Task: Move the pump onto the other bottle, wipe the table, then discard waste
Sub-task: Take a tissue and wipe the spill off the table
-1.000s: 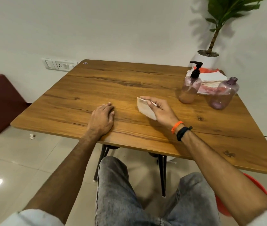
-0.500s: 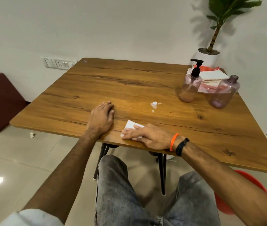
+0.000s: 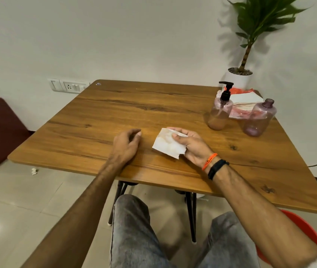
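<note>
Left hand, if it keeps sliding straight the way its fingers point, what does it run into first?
Probably the tissue that the right hand pinches; the left hand has its fingertips aimed right across bare table. Depth is unclear, since the tissue looks lifted.

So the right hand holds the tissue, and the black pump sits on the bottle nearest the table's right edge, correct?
Not quite. The right hand does hold the tissue, but the black pump sits on the bottle with brownish liquid, the one further from the right edge. The bottle nearest that edge has no pump and an open neck. The head view shows this.
</note>
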The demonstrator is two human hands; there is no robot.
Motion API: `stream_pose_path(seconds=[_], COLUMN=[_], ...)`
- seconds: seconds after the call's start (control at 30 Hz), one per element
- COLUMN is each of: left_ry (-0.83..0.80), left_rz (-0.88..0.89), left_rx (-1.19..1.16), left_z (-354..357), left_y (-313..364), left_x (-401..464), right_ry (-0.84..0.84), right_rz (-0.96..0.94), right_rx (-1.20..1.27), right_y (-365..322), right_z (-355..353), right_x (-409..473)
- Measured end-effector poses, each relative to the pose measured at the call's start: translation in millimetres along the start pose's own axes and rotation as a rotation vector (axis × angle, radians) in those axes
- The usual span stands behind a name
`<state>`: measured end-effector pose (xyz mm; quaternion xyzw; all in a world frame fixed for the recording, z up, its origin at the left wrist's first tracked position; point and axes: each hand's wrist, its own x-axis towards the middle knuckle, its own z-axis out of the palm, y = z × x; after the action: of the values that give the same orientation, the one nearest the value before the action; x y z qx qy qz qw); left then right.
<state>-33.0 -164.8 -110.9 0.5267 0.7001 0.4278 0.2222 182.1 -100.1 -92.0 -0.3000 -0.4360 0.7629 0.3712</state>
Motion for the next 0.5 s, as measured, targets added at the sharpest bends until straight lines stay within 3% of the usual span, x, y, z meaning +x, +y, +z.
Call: stream_pose_path(seconds=[0.1,0.17,0.27,0.37,0.5], left_ry=[-0.146,-0.188,-0.205,-0.127,-0.050], left_rz=[-0.131,-0.221,-0.326,-0.365,-0.372], left_rx=[-0.430,-0.582,-0.638,-0.691,-0.647], left_z=[15.9,24.3,34.6,38.8,40.7], left_y=[22.4,36.1,44.4,50.3,54.5], left_x=[0.8,2.4,6.9,10.9,13.7], right_ry=[0.110,0.172,0.266,0.332,0.220], right_rz=[-0.037,-0.049,-0.039,-0.027,0.013], right_rx=[0.001,0.010,0.006,-0.214,-0.374], right_y=[0.5,0.2,-0.9,-4.3,-9.0], right_z=[2.4,3.6,1.9,-6.1,-16.5], right_x=[5.5,7.9,7.8,4.8,-2.0])
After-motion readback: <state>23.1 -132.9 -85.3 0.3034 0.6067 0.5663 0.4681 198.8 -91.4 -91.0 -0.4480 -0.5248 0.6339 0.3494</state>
